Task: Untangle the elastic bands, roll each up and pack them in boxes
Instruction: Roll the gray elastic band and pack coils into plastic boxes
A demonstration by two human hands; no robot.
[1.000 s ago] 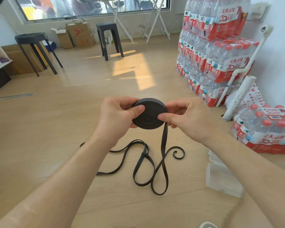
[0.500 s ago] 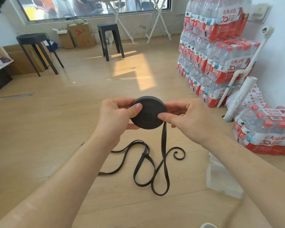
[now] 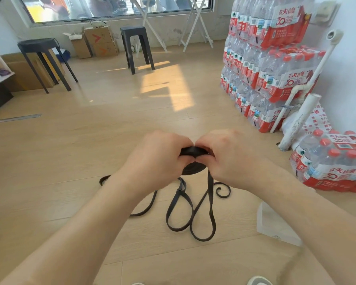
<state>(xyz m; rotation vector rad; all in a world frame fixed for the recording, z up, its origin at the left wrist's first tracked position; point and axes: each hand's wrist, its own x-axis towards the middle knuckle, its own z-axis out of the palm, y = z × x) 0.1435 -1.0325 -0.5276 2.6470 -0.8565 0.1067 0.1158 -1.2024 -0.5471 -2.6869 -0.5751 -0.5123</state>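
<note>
A black elastic band roll [image 3: 192, 150] is held flat between both hands, mostly hidden under the fingers. My left hand [image 3: 158, 159] grips its left side and my right hand [image 3: 228, 159] grips its right side, backs of both hands facing up. The loose tail of the black band [image 3: 201, 219] hangs from the roll and lies in loops on the wooden floor below. A clear plastic box [image 3: 275, 225] sits on the floor at the lower right, partly hidden by my right forearm.
Stacked packs of water bottles [image 3: 263, 64] stand at the right, another pack [image 3: 333, 161] lies nearer. White pipes [image 3: 298, 120] lean on the wall. Two black stools [image 3: 138, 46] and cardboard boxes [image 3: 99, 42] are at the far side.
The roll has tipped from facing me to lying flat. Both hands have turned palm-down over it and closed together, covering most of it.
</note>
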